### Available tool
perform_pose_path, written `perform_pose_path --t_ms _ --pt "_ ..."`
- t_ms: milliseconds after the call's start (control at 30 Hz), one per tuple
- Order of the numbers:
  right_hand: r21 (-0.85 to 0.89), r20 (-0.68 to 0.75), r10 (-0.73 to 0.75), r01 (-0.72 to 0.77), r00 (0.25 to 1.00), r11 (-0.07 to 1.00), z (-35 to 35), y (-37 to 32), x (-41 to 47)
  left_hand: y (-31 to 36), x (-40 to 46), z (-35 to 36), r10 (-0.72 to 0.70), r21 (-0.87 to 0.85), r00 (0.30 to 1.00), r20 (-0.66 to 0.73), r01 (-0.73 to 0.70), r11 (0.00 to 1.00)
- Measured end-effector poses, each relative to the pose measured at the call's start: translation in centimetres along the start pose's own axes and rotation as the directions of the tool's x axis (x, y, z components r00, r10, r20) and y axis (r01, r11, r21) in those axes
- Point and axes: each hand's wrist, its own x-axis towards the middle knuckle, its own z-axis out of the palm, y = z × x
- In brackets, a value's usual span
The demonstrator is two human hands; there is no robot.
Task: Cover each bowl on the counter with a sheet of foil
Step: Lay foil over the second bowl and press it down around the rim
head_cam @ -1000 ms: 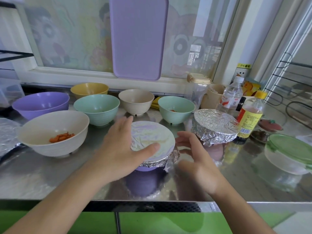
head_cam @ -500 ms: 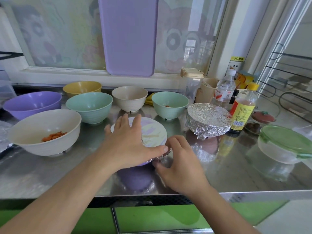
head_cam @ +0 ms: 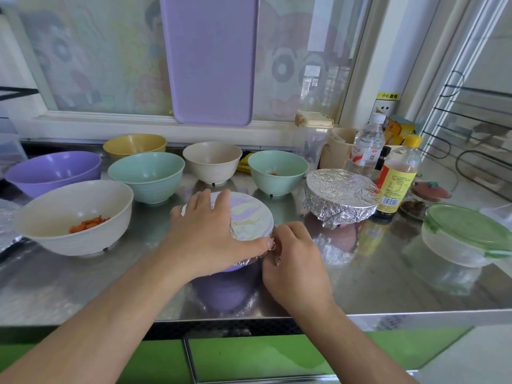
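the left hand [head_cam: 206, 234] hides most of the near side of the foil [head_cam: 249, 217], and the small purple bowl [head_cam: 232, 268] under it only peeks out below the rim. right hand [head_cam: 293, 254] fingertips are tucked out of sight against the crimped edge. the second foil-wrapped bowl [head_cam: 339, 196] is fully wrapped, contents unknown. the crumpled foil [head_cam: 7, 223] is cut off at the left edge. bottle labels are too small to read.
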Motion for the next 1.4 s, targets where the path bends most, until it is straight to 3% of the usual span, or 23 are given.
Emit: perform_pose_path --t_ms 167,500,667,800,933,1067,1167,1233,1400 --pt "-0.148 -0.011 0.019 -0.021 1.0 0.989 0.1 -0.1 -0.1 0.0 0.0 0.0 0.004 -0.001 1.0 -0.012 -0.004 1.0" --pt "0.004 -0.024 0.023 -0.023 0.999 1.0 1.0 -0.5 0.1 0.1 -0.2 -0.1 0.008 -0.001 1.0 -0.013 -0.008 1.0" --pt "-0.103 0.054 0.08 -0.074 0.995 0.992 0.6 -1.2 0.1 0.1 -0.2 0.1 0.01 -0.004 1.0 -0.015 -0.01 1.0" --pt "-0.082 0.088 0.074 -0.067 0.993 0.994 0.6 -1.0 0.2 0.0 -0.2 0.1 0.012 -0.018 0.999 -0.039 -0.013 1.0" --pt "0.098 0.177 0.02 -0.038 0.984 0.994 -0.1 -0.7 0.5 0.0 -0.1 0.2 0.016 -0.013 0.999 -0.03 -0.016 1.0" --pt "0.254 0.39 0.016 -0.124 0.921 0.959 -2.3 -0.1 0.7 -0.1 -0.1 0.1 0.022 -0.004 0.999 -0.027 -0.022 1.0" --pt "0.222 0.262 0.15 -0.211 0.953 0.952 -3.4 0.6 1.7 -0.1 -0.1 -0.1 0.023 -0.007 1.0 -0.014 -0.023 1.0" --pt "0.315 0.21 0.238 -0.296 0.948 0.902 -3.4 0.7 2.1 -0.1 -0.1 -0.1 0.022 -0.002 1.0 -0.018 -0.022 1.0" --pt "0.533 0.466 0.254 -0.498 0.847 0.683 -2.0 -0.6 1.4 -0.1 -0.1 -0.1 0.025 0.0 0.999 -0.022 -0.025 1.0"
